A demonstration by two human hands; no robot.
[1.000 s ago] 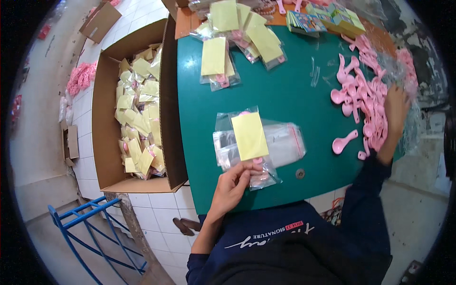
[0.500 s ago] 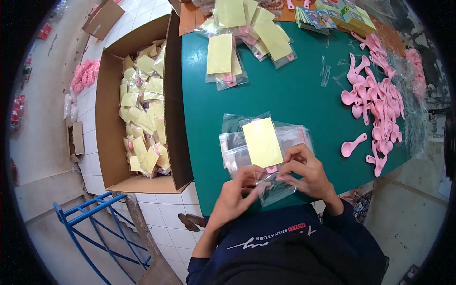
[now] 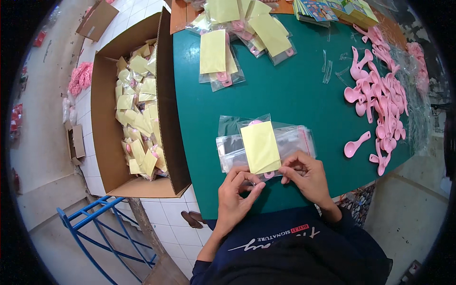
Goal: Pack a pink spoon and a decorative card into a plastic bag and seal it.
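In front of me, a clear plastic bag holds a pale yellow card over a pink spoon, whose ends show above and below the card. My left hand pinches the bag's lower left corner between thumb and finger. At the lower right corner, my right hand has its fingertips closed on the bag's edge. Beneath this bag lies a stack of flat clear bags on the green table. Most of the spoon is hidden behind the card.
Loose pink spoons are heaped at the right; a single spoon lies nearer. Filled bags and booklets sit at the far side. A cardboard box of filled bags stands left, near a blue metal frame.
The bag's loose clear flap, which hung toward me below the card, is now folded out of sight. My hands have moved slightly apart along the lower edge.
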